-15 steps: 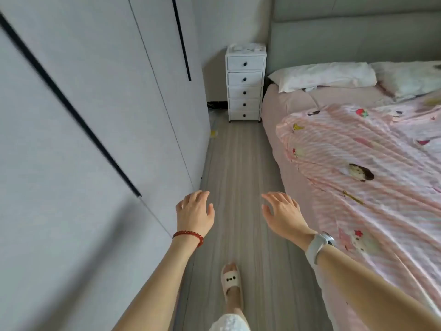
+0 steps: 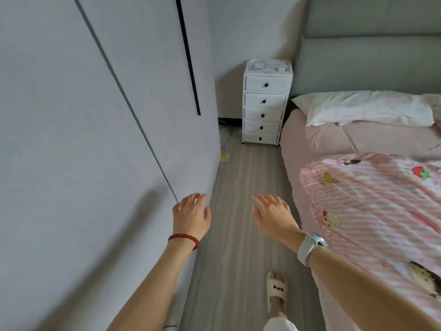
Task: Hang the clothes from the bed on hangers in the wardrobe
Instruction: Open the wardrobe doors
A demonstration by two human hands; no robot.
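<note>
Grey floor below — left hand point(image 2: 192, 215), right hand point(image 2: 274, 216) outstretched, empty.

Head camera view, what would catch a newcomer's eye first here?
Probably the two bare hands in the middle, the left hand with a red bead bracelet near the closed wardrobe doors, the right hand empty above the floor. Next, the pink striped cartoon quilt on the bed at right, and the white drawer chest against the far wall.

Grey wardrobe point(image 2: 71, 139), doors closed, at left. Bed point(image 2: 317, 139) at right, bearing pink striped quilt point(image 2: 372, 206) and pillow point(image 2: 365, 108). White drawer chest point(image 2: 263, 103) beyond. Left hand point(image 2: 191, 215) and right hand point(image 2: 274, 217) empty, fingers relaxed, above wooden floor point(image 2: 238, 259).
</note>
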